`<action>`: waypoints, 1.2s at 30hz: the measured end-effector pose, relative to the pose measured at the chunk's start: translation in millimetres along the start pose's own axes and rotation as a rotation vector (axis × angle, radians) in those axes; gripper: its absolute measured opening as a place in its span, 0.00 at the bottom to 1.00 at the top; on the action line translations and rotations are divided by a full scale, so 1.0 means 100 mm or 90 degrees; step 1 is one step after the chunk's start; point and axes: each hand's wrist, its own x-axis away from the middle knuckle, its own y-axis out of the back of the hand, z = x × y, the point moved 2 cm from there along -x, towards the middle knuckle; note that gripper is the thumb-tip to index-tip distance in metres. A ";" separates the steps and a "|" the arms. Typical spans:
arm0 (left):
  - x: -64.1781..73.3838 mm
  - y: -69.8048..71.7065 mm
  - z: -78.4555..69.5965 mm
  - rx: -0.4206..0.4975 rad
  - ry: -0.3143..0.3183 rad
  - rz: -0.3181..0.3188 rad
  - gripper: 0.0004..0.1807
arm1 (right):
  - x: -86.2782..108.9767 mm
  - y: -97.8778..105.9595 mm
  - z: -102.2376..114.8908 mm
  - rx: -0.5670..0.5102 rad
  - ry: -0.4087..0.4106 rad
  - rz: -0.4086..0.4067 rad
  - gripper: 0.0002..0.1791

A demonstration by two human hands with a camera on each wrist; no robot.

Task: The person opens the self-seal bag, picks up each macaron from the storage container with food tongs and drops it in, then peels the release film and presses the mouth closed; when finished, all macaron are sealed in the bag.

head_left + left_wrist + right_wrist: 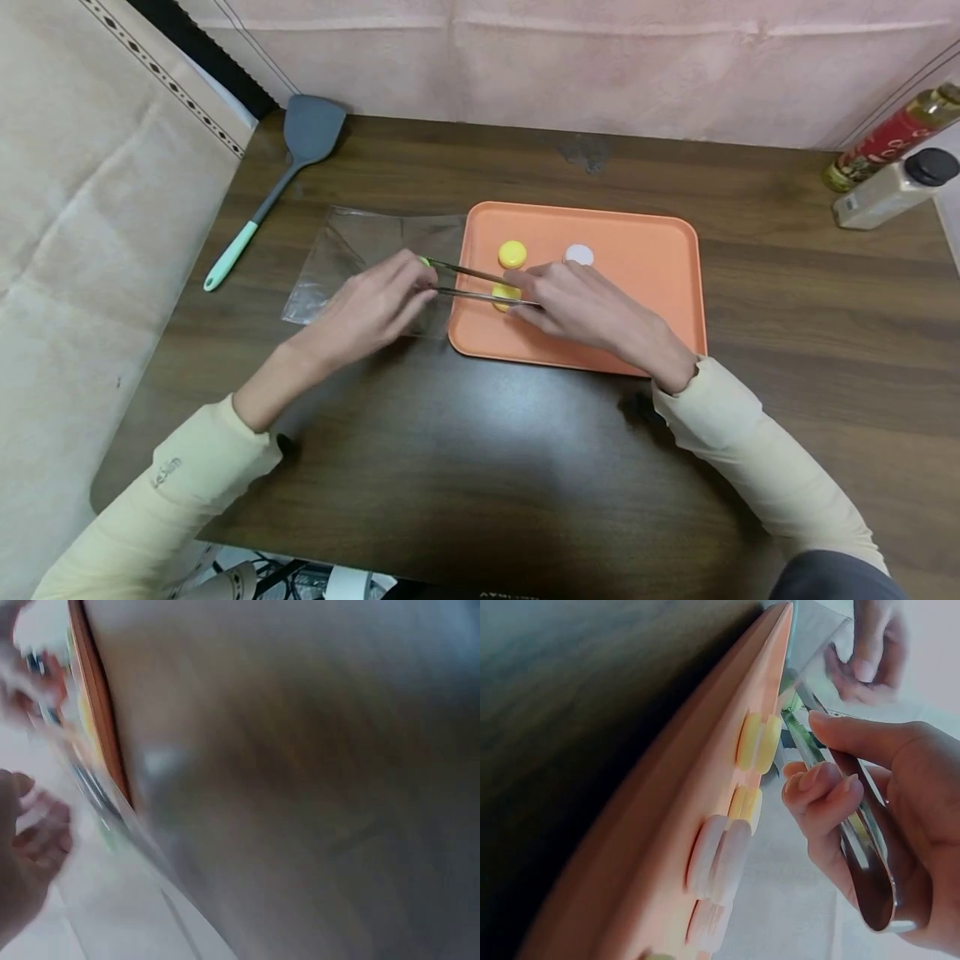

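Observation:
My right hand (573, 304) grips metal tongs (874, 877) above the tray, their tips pointing left. A green piece (425, 262), mostly hidden, shows at the tips beside my left hand (378, 296). That hand's fingers are curled at the clear plastic bag (318, 279) and appear to pinch its raised edge; the exact contact is hidden. Below the tongs, yellow macarons (512, 254) and a white macaron (578, 254) sit on the orange tray (660, 283). A pinkish macaron (709, 926) also shows in the right wrist view. The left wrist view is blurred.
A grey spatula (313, 129) with a mint handle lies at the back left of the wooden table (495, 467). At the back right are a red-labelled bottle (885, 142) and a black-capped container (881, 196). Pale cloth (562, 67) hangs behind.

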 end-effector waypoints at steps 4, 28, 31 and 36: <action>-0.01 0.05 0.32 0.097 0.031 0.018 0.22 | -0.01 0.00 -0.01 -0.005 -0.002 0.000 0.12; 0.02 0.04 0.50 0.042 0.066 -0.107 0.03 | -0.47 0.01 0.14 0.108 0.032 0.034 0.12; 0.03 0.05 0.51 0.050 0.065 -0.111 0.03 | -0.59 -0.02 0.17 0.103 0.039 0.049 0.13; 0.04 0.09 0.50 0.099 0.064 -0.122 0.02 | -0.70 -0.04 0.19 0.076 0.047 0.062 0.15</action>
